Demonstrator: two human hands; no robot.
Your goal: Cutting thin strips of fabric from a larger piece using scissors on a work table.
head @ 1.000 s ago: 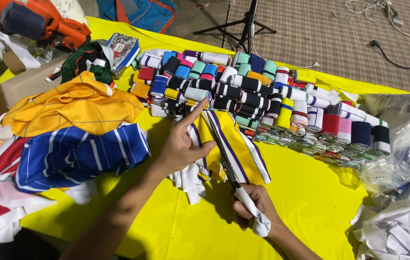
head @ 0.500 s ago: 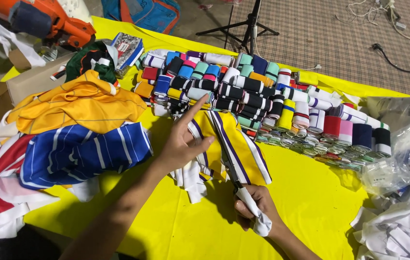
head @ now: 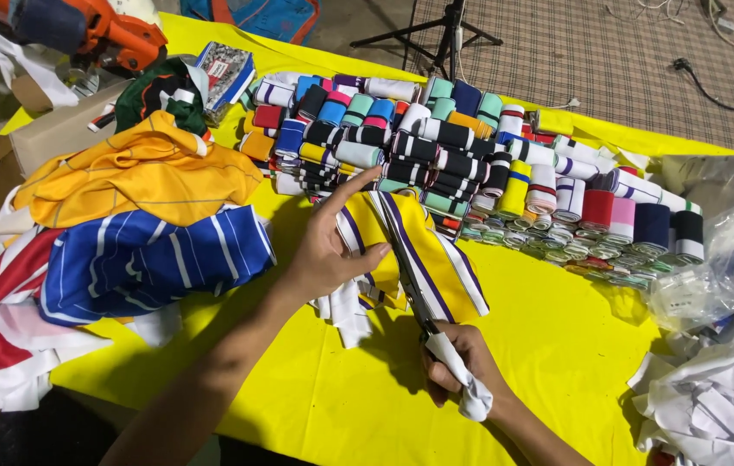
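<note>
A yellow counter [head: 315, 406] carries everything, its far edge running along a brown checked floor [head: 608, 60]. On the left side lies a pile of shirts [head: 125, 233]: a yellow-orange one on top toward the far edge, a blue one with white stripes below it, and a red and white one hanging toward the near left corner. Along the far edge sits a wide bank of rolled ribbed trims [head: 470, 173] in many colours, packed touching one another. At the right edge clear plastic bags [head: 721, 259] lie above a heap of white cloth scraps [head: 712, 406]. In the middle of the counter lies a yellow strip [head: 440, 259] with purple and white stripes, angled from the rolls toward the near edge. The left hand [head: 328, 246] rests flat on its far end, fingers spread, pinning it down. The right hand [head: 462, 367], nearer the near edge, is closed around scissors [head: 423, 315] whose handle is wrapped in white cloth; the blades lie along the strip between the two hands.
</note>
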